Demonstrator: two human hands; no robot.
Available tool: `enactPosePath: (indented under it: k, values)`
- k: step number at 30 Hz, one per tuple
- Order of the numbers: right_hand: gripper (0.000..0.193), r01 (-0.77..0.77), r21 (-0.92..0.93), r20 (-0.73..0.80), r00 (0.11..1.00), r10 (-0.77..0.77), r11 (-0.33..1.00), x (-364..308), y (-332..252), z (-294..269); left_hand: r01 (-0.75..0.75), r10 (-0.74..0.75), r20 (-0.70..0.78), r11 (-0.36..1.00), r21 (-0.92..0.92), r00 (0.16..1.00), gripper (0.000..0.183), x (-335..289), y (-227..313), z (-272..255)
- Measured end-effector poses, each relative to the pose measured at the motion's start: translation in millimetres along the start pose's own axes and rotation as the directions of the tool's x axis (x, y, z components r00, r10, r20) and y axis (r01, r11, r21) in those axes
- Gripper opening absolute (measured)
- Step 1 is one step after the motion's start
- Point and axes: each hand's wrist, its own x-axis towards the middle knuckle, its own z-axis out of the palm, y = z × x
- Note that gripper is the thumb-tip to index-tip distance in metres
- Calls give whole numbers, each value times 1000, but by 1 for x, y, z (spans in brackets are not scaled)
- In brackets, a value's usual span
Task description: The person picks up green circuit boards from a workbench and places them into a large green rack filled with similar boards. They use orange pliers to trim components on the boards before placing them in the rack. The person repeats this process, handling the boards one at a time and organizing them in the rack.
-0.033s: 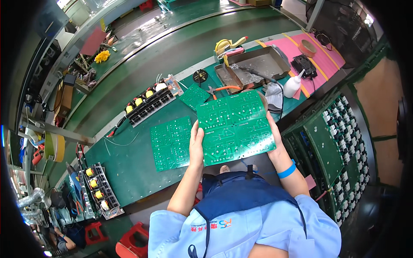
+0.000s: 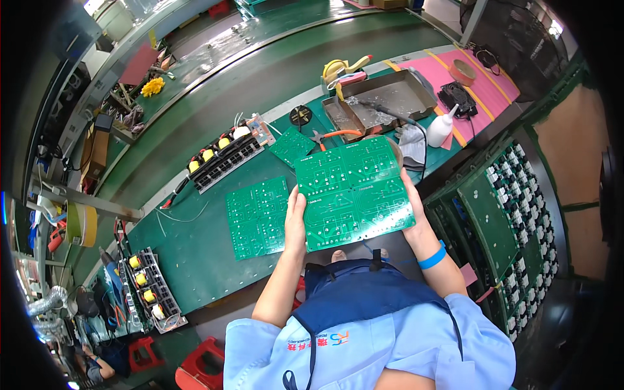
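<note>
A large green circuit board panel is held up in front of me, its soldered side with rows of shiny pads facing me. My left hand is closed on its left edge, thumb along the front and fingers hidden behind. At the right edge my right hand grips it the same way; a blue band circles that wrist. A second green panel lies flat on the bench beside my left hand. Beyond the held panel is a smaller green board, next to pliers with orange handles.
A metal tray with a soldering iron stands at the back right, near a white squeeze bottle and a cloth. Assemblies with yellow parts lie further left. A rack of white parts stands right.
</note>
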Motion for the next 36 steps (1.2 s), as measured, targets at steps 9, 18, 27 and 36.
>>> enactPosePath:
  k: [9,18,27,36]
  values:
    - [48,-46,-63,40,998,48,997,-1,6,12,436,-316,325,798,-417,891,47,-2,4,-13]
    - [50,-192,-155,62,977,203,969,8,18,11,431,-374,214,794,-428,902,39,-13,-7,-37]
    - [36,253,-929,283,956,-78,-271,42,51,-21,-83,-58,-303,898,-432,951,36,-75,40,-138]
    - [16,181,-267,762,640,-92,-947,160,38,-3,-260,63,-483,899,-353,873,40,-109,34,-186]
